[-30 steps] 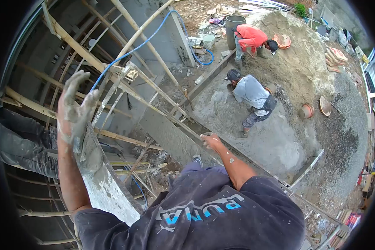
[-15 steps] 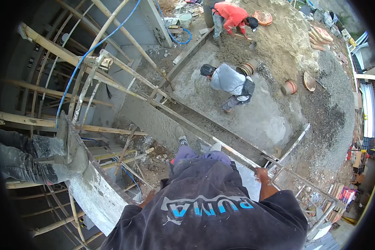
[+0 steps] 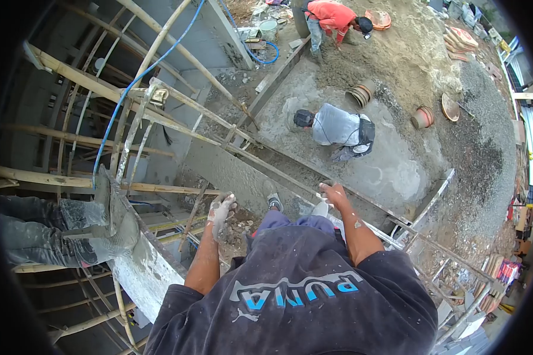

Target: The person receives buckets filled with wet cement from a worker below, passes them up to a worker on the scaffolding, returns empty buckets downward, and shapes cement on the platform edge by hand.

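Observation:
My left hand (image 3: 221, 214), coated in pale grey cement, is raised in front of my left side, its fingers loosely bent and apart with nothing in them. My right hand (image 3: 334, 195) hovers near the scaffold rail (image 3: 272, 167), fingers partly curled and apart, with nothing visible in it. My dark shirt (image 3: 296, 296) fills the bottom of the view. Beyond it, one of my shoes (image 3: 274, 202) is on the cement-smeared plank (image 3: 225, 173).
Bamboo poles (image 3: 77, 77) and a blue hose (image 3: 137, 80) are at left, beside another person's legs (image 3: 47, 231) on a board (image 3: 151, 269). Below, one person (image 3: 337, 131) crouches on wet concrete (image 3: 391, 177); another (image 3: 331, 18) bends over sand (image 3: 408, 53). Stacked buckets (image 3: 361, 93) stand nearby.
My right hand has let go of the rail and moved left and forward. My left hand has risen into view from beside my body. The crouching person has bent lower.

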A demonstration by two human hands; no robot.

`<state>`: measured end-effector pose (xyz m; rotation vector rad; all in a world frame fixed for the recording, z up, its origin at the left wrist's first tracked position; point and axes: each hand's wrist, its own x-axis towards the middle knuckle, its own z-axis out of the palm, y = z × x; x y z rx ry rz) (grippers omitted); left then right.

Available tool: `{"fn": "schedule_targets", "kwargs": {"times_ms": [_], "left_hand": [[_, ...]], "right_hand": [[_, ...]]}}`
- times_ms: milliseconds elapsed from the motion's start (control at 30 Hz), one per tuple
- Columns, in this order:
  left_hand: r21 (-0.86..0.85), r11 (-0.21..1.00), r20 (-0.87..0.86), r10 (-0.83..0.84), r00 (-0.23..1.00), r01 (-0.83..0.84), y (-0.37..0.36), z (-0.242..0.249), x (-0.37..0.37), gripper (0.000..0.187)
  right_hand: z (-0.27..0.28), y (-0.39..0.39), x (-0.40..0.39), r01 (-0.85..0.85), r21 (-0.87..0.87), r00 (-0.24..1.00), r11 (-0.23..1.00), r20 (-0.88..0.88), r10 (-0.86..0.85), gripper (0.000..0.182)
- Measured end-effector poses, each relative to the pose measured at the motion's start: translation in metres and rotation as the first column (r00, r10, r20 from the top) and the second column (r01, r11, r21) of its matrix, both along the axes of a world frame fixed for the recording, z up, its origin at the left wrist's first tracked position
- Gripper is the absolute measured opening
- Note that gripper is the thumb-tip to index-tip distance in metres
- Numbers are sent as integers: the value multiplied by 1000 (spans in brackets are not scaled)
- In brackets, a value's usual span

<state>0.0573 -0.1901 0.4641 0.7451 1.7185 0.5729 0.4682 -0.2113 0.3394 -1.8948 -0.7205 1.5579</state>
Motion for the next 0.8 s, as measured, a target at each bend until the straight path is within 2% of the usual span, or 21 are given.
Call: {"fn": "schedule_targets", "kwargs": {"times_ms": [33,100,200,267,333,433,533,567,667,733,800], "left_hand": [[-11,1000,8,28,1000,-28,-6,0,3,40],[-107,994,-25,-19,1000,16,-25,-7,-3,36],[-324,944,-53,-76,996,55,-75,-54,-45,24],[-489,872,-169,-60,984,-31,-103,-44,-45,20],[-532,846,-132,-33,991,-42,-136,-69,-80,15],[-525,851,-128,-46,991,-28,-156,-86,-111,18],[-612,786,-168,-18,986,-90,-122,-61,-93,21],[-601,795,-155,-18,988,-80,-121,-93,-113,22],[-473,879,-103,-125,987,62,-47,-94,-73,9],[-478,858,-36,-230,973,185,5,-127,-57,17],[-339,879,-57,-376,925,336,58,-164,-27,31]], "right_hand": [[-10,5,-4,-18,15,1000,1000,21,18,49],[-34,4,-7,-50,31,997,998,60,48,49],[-21,-22,14,-123,-135,992,983,11,125,41],[-39,-54,32,-106,-212,989,972,79,125,41],[-46,-98,46,40,-236,991,971,136,-8,38],[-70,-156,75,44,-406,993,913,116,4,35],[-76,-190,76,105,-443,992,890,115,-59,33],[-74,-196,76,130,-451,990,883,114,-87,33],[-62,-189,49,229,-428,972,874,49,-231,33],[-50,-170,16,380,-404,918,832,56,-392,29],[-65,-160,-16,438,-390,891,810,67,-450,29]]}}
